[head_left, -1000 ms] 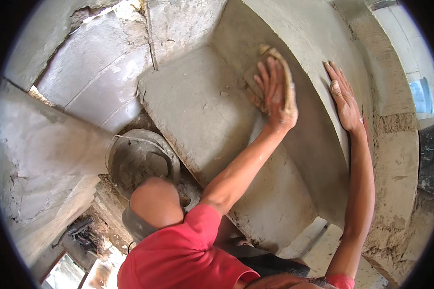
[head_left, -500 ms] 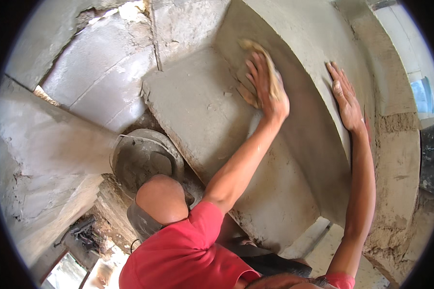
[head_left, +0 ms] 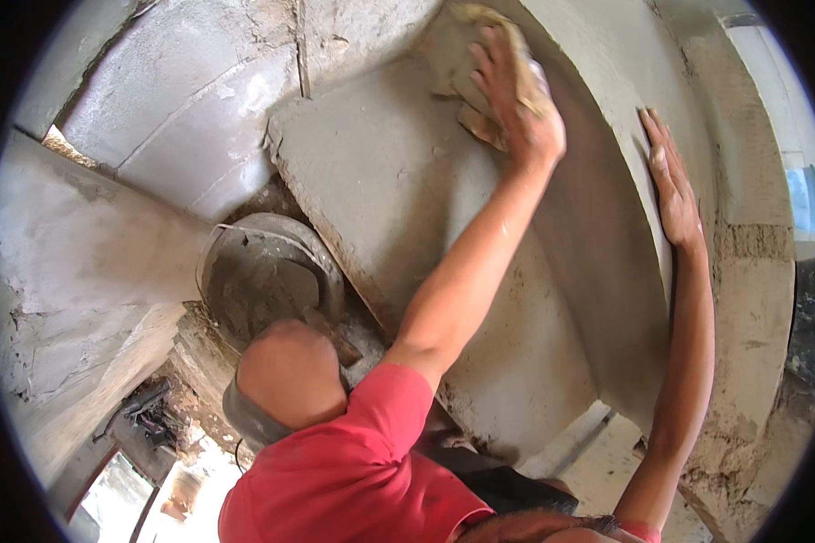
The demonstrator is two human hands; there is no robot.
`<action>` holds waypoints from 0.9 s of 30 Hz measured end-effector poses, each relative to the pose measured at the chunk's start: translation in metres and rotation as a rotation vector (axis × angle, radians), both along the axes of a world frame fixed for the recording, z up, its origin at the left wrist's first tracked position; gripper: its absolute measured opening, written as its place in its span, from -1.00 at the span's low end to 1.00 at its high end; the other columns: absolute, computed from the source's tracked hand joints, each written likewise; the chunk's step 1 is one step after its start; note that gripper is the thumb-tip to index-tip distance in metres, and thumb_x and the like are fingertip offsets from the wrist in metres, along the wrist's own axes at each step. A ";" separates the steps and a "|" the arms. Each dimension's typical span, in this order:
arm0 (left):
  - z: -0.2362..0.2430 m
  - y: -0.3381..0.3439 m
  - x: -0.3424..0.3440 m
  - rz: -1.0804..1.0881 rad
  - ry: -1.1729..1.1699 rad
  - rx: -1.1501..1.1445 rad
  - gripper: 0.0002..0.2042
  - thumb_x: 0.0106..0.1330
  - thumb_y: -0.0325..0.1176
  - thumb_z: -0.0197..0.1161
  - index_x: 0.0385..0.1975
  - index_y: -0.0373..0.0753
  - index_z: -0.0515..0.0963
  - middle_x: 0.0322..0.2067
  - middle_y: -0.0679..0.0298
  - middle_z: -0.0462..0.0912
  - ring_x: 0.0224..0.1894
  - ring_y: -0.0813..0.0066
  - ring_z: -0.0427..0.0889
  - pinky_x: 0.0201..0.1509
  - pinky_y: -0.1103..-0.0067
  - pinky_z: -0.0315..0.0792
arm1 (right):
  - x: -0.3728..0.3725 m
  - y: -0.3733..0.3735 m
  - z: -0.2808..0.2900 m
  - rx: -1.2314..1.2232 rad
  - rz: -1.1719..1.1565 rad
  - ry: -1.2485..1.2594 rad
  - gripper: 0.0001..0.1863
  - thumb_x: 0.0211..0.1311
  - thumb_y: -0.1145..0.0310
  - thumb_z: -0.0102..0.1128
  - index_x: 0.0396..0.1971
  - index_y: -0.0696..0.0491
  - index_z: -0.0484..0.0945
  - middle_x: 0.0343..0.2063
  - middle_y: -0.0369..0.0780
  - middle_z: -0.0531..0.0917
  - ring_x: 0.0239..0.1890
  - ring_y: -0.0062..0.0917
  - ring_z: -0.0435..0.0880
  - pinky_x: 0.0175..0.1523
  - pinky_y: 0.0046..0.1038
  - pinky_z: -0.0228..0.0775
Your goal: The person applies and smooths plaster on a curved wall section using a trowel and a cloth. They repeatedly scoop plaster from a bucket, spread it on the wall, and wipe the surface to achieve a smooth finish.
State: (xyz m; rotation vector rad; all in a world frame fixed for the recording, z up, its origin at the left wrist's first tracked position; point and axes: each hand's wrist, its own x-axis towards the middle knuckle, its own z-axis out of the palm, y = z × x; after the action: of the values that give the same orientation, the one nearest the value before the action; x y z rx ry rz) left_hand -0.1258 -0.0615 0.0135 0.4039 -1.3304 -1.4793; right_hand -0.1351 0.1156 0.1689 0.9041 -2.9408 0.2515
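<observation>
My left hand [head_left: 527, 113] presses a floppy tan sponge-like cloth [head_left: 520, 56] against the inner face of a curved, grey plastered wall [head_left: 580, 172], near its far corner. The fingers are partly bent over the cloth, which folds out on both sides of the hand. On top of that wall, my right hand [head_left: 675, 185] lies flat with nothing in it, its fingers stretched forward. Below the left forearm is a sloping grey slab [head_left: 362, 145] of smoothed mortar, damp and darker in places.
A bucket [head_left: 263, 276] with grey mortar stands left of the slab, next to my bent knee [head_left: 290, 376]. Pale block walls [head_left: 199, 100] rise at the far left. Dark tangled items [head_left: 148, 405] lie at lower left; something blue [head_left: 801, 201] is at far right.
My left hand has slid farther up along the curved wall with the cloth. My right hand still rests on the wall top. The whole view has shifted slightly.
</observation>
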 end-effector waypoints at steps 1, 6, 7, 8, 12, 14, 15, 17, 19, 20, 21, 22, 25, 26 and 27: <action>0.001 -0.003 0.001 -0.030 0.009 0.058 -0.43 0.73 -0.21 -0.18 0.64 -0.31 0.14 0.66 -0.15 0.01 0.67 -0.43 -0.13 0.65 -0.24 -0.28 | 0.000 -0.001 0.000 0.004 -0.006 0.011 -0.22 0.66 -0.34 -0.40 0.61 -0.20 0.32 0.65 -0.20 0.23 0.72 -0.20 -0.01 0.75 -0.15 -0.26; 0.005 -0.007 0.001 -0.029 -0.132 -0.282 -0.43 0.73 -0.24 -0.18 0.66 -0.29 0.08 0.65 -0.15 0.03 0.67 -0.37 -0.09 0.71 -0.06 -0.14 | -0.001 -0.001 0.000 -0.007 -0.014 0.035 -0.20 0.64 -0.38 -0.41 0.61 -0.21 0.33 0.65 -0.20 0.22 0.72 -0.22 -0.01 0.75 -0.14 -0.24; 0.005 -0.010 -0.002 0.031 -0.053 -0.234 -0.43 0.73 -0.23 -0.20 0.66 -0.28 0.07 0.66 -0.12 0.03 0.67 -0.36 -0.11 0.71 -0.07 -0.15 | -0.001 0.000 -0.001 -0.010 -0.026 0.033 -0.19 0.64 -0.38 -0.42 0.61 -0.22 0.33 0.65 -0.20 0.22 0.72 -0.22 -0.01 0.75 -0.13 -0.25; 0.005 -0.011 -0.005 0.042 -0.037 -0.218 -0.42 0.74 -0.22 -0.21 0.67 -0.28 0.05 0.66 -0.10 0.02 0.68 -0.36 -0.14 0.71 -0.09 -0.16 | -0.003 0.000 -0.001 -0.009 -0.038 0.017 -0.19 0.63 -0.39 -0.43 0.61 -0.22 0.33 0.65 -0.21 0.22 0.72 -0.23 -0.01 0.76 -0.13 -0.25; -0.005 -0.017 -0.009 -0.129 -0.362 0.009 -0.42 0.72 -0.25 -0.13 0.66 -0.32 0.08 0.66 -0.14 0.00 0.68 -0.38 -0.14 0.69 -0.16 -0.25 | -0.003 0.001 -0.001 0.002 -0.037 0.031 -0.19 0.62 -0.40 -0.43 0.61 -0.24 0.33 0.65 -0.22 0.22 0.72 -0.22 -0.01 0.76 -0.12 -0.26; -0.006 -0.019 -0.011 -0.115 -0.152 -0.132 -0.41 0.71 -0.25 -0.11 0.66 -0.31 0.08 0.67 -0.12 -0.01 0.69 -0.34 -0.14 0.69 -0.16 -0.23 | -0.002 0.001 -0.001 -0.024 -0.017 0.044 -0.20 0.62 -0.40 -0.40 0.60 -0.26 0.33 0.64 -0.25 0.24 0.72 -0.24 0.00 0.76 -0.13 -0.25; -0.004 -0.022 -0.014 -0.060 -0.010 -0.185 -0.41 0.71 -0.25 -0.10 0.66 -0.31 0.09 0.67 -0.12 -0.01 0.69 -0.34 -0.14 0.69 -0.16 -0.22 | -0.002 0.001 -0.001 -0.020 -0.010 0.044 -0.20 0.62 -0.41 -0.40 0.61 -0.27 0.33 0.64 -0.26 0.24 0.72 -0.24 0.00 0.76 -0.13 -0.25; -0.002 -0.024 -0.016 0.042 0.028 -0.180 -0.41 0.71 -0.26 -0.10 0.66 -0.30 0.10 0.67 -0.12 0.00 0.69 -0.33 -0.13 0.68 -0.18 -0.18 | -0.002 0.001 -0.002 -0.007 -0.030 0.052 -0.20 0.61 -0.41 -0.42 0.61 -0.28 0.32 0.65 -0.27 0.23 0.72 -0.26 0.00 0.76 -0.11 -0.24; 0.001 -0.026 -0.015 -0.014 -0.109 -0.035 -0.41 0.71 -0.23 -0.11 0.66 -0.31 0.08 0.66 -0.15 0.01 0.68 -0.37 -0.13 0.67 -0.19 -0.17 | -0.002 0.001 -0.001 0.014 -0.041 0.042 -0.19 0.60 -0.42 -0.41 0.60 -0.28 0.33 0.65 -0.26 0.23 0.72 -0.25 0.01 0.75 -0.11 -0.23; 0.000 -0.025 -0.012 -0.039 -0.137 0.024 -0.40 0.72 -0.21 -0.12 0.66 -0.31 0.07 0.66 -0.16 0.00 0.68 -0.38 -0.12 0.68 -0.19 -0.18 | -0.002 0.002 -0.001 0.017 -0.038 0.056 -0.19 0.60 -0.43 -0.41 0.60 -0.28 0.34 0.65 -0.25 0.23 0.72 -0.25 0.01 0.75 -0.10 -0.22; -0.001 -0.022 -0.012 -0.046 -0.203 -0.098 -0.40 0.73 -0.19 -0.13 0.66 -0.31 0.06 0.65 -0.16 0.01 0.67 -0.40 -0.10 0.67 -0.20 -0.18 | -0.003 0.002 -0.001 0.011 -0.055 0.041 -0.17 0.59 -0.44 -0.41 0.60 -0.28 0.34 0.65 -0.25 0.23 0.72 -0.25 0.01 0.75 -0.10 -0.22; 0.001 -0.019 -0.005 -0.114 -0.194 -0.191 -0.40 0.73 -0.19 -0.13 0.67 -0.29 0.06 0.65 -0.17 0.02 0.67 -0.40 -0.08 0.68 -0.19 -0.20 | -0.002 0.003 -0.002 0.000 -0.049 0.038 -0.17 0.59 -0.45 -0.41 0.61 -0.28 0.33 0.65 -0.26 0.23 0.72 -0.25 0.00 0.75 -0.11 -0.23; 0.003 -0.024 -0.012 0.002 0.012 -0.264 -0.41 0.72 -0.20 -0.13 0.66 -0.28 0.09 0.64 -0.18 0.04 0.66 -0.41 -0.06 0.68 -0.19 -0.20 | -0.003 0.005 -0.003 -0.002 -0.017 0.051 -0.17 0.58 -0.44 -0.41 0.62 -0.29 0.29 0.65 -0.26 0.22 0.73 -0.26 -0.02 0.76 -0.13 -0.26; 0.002 -0.028 -0.016 0.014 0.010 -0.203 -0.41 0.72 -0.20 -0.12 0.65 -0.28 0.10 0.64 -0.18 0.04 0.66 -0.42 -0.06 0.68 -0.19 -0.21 | -0.003 0.005 -0.003 0.033 -0.061 0.028 -0.17 0.59 -0.44 -0.41 0.62 -0.29 0.29 0.65 -0.26 0.22 0.73 -0.26 -0.02 0.76 -0.14 -0.26; 0.000 -0.032 -0.019 0.035 0.015 -0.153 -0.41 0.72 -0.20 -0.12 0.65 -0.28 0.11 0.64 -0.18 0.04 0.66 -0.42 -0.06 0.68 -0.18 -0.22 | -0.002 0.005 -0.003 0.042 -0.063 0.031 -0.18 0.59 -0.44 -0.40 0.62 -0.29 0.29 0.65 -0.26 0.22 0.73 -0.26 -0.02 0.76 -0.14 -0.27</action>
State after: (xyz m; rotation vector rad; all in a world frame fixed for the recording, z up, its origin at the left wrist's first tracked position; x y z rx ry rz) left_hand -0.1450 -0.0931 0.0138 0.3145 -1.4068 -1.3387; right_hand -0.1373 0.1211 0.1660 0.8109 -2.9508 0.1713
